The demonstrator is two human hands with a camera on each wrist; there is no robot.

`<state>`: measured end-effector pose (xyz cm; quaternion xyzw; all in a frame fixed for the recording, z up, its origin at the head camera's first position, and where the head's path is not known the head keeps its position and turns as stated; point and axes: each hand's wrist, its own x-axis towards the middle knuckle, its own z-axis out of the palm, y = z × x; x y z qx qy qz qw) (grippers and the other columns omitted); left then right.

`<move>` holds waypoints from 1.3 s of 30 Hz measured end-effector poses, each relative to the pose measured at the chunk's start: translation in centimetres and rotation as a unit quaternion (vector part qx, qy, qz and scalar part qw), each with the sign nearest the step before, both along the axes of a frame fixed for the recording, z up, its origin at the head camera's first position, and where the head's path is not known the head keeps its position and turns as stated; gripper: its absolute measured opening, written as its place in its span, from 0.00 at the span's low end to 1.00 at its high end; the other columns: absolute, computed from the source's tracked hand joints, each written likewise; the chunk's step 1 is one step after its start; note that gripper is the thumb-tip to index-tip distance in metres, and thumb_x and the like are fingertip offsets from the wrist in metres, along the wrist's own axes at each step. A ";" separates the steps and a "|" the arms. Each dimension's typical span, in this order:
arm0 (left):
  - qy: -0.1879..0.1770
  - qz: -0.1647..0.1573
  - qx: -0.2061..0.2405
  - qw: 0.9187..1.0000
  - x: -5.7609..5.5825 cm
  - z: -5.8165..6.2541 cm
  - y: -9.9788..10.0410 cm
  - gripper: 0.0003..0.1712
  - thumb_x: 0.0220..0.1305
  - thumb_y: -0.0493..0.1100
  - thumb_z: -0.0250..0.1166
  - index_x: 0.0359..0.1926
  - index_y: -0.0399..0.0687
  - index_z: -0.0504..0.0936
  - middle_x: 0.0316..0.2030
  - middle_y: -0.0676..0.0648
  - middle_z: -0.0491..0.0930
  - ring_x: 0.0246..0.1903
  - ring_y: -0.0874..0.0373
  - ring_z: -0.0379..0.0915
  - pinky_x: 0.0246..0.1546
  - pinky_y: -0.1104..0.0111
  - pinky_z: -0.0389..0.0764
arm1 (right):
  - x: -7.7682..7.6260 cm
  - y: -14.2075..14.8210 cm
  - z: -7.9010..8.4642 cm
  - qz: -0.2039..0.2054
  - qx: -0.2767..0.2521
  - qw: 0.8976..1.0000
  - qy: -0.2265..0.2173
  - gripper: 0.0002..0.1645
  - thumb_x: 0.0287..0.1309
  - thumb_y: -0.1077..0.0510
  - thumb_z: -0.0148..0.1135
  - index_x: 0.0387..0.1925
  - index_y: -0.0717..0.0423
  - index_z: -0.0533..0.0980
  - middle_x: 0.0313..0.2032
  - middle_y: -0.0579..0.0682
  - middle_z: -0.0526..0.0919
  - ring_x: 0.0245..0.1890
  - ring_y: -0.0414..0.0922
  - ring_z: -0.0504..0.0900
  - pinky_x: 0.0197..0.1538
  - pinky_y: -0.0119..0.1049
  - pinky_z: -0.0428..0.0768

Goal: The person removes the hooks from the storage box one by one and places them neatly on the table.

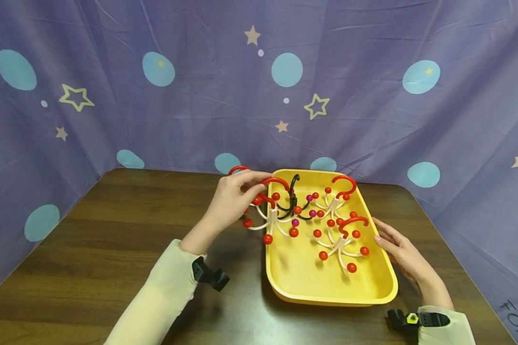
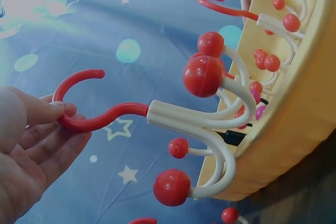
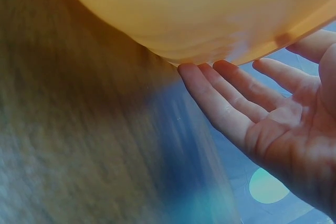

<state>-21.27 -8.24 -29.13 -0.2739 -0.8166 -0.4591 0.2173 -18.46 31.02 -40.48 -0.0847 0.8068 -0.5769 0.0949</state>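
Note:
My left hand (image 1: 229, 199) pinches the red hook (image 2: 84, 124) of a white claw-shaped hanger (image 1: 273, 219) between thumb and fingers. Curved white arms tipped with red balls (image 2: 170, 187) spread from its stem, over the left rim of a yellow tray (image 1: 328, 301). Against the tray's right wall, my right hand (image 1: 407, 254) rests with fairly straight fingertips on the outside and the thumb at the rim. Inside the tray are two more white hangers with red hooks, one nearer (image 1: 339, 243) and one farther back (image 1: 334, 206). A black hanger (image 1: 292, 201) with magenta balls is there too.
Another red hook (image 1: 238, 168) shows behind my left hand, outside the tray's left side. The tray stands on a dark wooden table (image 1: 112, 258). Behind the table hangs a purple curtain (image 1: 216, 110) with stars and blue dots.

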 end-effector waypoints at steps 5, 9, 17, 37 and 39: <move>-0.009 0.004 0.017 1.000 -0.1 -0.1 -0.9 0.14 0.56 0.37 0.64 0.45 0.49 0.83 0.35 0.50 0.83 0.30 0.63 0.78 0.28 0.74 0.75 | 0.0 0.1 0.0 0.000 -0.001 1.000 0.002 0.37 0.66 0.52 0.46 0.70 0.58 0.44 0.58 0.58 0.65 0.45 0.30 0.76 0.44 0.38 0.79; -0.010 0.020 0.016 1.000 -0.2 -0.2 -1.7 0.14 0.56 0.38 0.64 0.45 0.49 0.83 0.36 0.51 0.83 0.26 0.61 0.76 0.24 0.74 0.74 | 0.1 0.0 0.0 0.000 0.000 1.000 0.001 0.38 0.66 0.52 0.46 0.70 0.58 0.44 0.60 0.65 0.61 0.45 0.30 0.76 0.44 0.38 0.79; -0.014 0.050 0.008 0.999 -0.3 -0.6 -3.0 0.14 0.57 0.39 0.64 0.45 0.49 0.83 0.38 0.52 0.82 0.23 0.61 0.72 0.21 0.74 0.71 | 0.2 0.0 0.1 -0.003 0.003 1.000 0.001 0.38 0.66 0.51 0.46 0.70 0.58 0.44 0.61 0.70 0.57 0.45 0.29 0.75 0.44 0.38 0.79; -0.004 0.082 0.029 0.996 -0.6 -1.6 -5.0 0.14 0.54 0.34 0.65 0.43 0.44 0.83 0.30 0.46 0.82 0.24 0.63 0.73 0.25 0.79 0.72 | 0.0 0.0 0.0 -0.005 0.000 1.000 -0.001 0.38 0.66 0.51 0.46 0.70 0.58 0.44 0.61 0.71 0.57 0.44 0.29 0.75 0.44 0.37 0.79; -0.002 0.086 0.026 0.996 -0.6 -1.7 -5.1 0.14 0.54 0.34 0.65 0.43 0.44 0.83 0.30 0.46 0.82 0.25 0.63 0.73 0.26 0.79 0.72 | 0.0 0.0 -0.1 -0.004 0.000 1.000 -0.001 0.38 0.66 0.51 0.46 0.70 0.58 0.44 0.60 0.69 0.58 0.45 0.30 0.75 0.44 0.38 0.79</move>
